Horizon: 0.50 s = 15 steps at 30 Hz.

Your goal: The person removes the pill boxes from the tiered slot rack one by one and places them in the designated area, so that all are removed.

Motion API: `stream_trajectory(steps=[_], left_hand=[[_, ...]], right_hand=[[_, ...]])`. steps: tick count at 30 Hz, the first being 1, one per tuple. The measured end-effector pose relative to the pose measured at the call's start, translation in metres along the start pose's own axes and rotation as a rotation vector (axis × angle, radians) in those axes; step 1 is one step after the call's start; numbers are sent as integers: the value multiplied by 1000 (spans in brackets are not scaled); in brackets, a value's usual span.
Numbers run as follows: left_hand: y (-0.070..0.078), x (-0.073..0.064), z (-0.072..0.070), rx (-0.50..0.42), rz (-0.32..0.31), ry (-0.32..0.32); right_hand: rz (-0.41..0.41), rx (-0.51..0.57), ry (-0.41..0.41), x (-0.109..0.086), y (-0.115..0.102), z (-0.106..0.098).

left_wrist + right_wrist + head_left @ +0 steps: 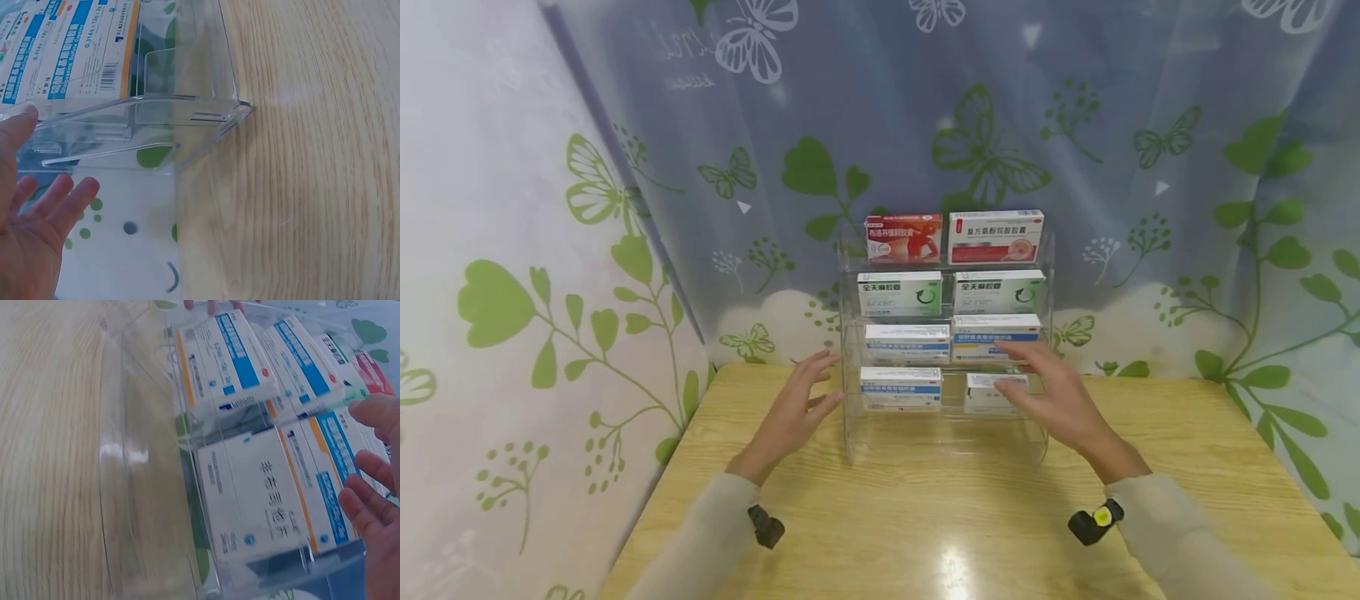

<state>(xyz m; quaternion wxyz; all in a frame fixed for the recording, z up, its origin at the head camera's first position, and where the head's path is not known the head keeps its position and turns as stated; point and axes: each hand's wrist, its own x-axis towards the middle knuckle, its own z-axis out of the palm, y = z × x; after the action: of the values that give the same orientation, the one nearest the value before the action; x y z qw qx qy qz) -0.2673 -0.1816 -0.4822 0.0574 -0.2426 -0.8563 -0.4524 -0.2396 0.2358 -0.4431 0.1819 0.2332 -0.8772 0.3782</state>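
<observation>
A clear acrylic tiered rack (910,437) stands on the table, holding medicine boxes in two columns. Beside its left side is my left hand (793,412), fingers spread and holding nothing. My right hand (1060,400) is at the rack's right side, fingers loosely extended; in the head view they overlap a blue-striped white box (988,325) and the plain white box (981,396) below it. In the left column sit two more blue-striped boxes, the lower one (900,390) on the bottom tier. The right wrist view shows the plain white box (250,494) lying in its slot.
Higher tiers carry two green-and-white boxes, including the left one (898,296), a red box (902,237) and a red-and-white box (995,237). The wooden table (850,533) extends in front. A patterned curtain (887,108) hangs close behind the rack.
</observation>
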Motion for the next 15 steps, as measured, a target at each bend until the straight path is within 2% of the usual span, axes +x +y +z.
stream_trajectory(steps=[5,9,15], left_hand=[[-3,1,5,-56,22,11],[-4,1,10,-59,28,16],[-4,0,18,-61,-26,7]], right_hand=[[2,30,-40,6,-4,13],[0,44,-63,10,-6,22],[-23,49,-83,17,-11,33]])
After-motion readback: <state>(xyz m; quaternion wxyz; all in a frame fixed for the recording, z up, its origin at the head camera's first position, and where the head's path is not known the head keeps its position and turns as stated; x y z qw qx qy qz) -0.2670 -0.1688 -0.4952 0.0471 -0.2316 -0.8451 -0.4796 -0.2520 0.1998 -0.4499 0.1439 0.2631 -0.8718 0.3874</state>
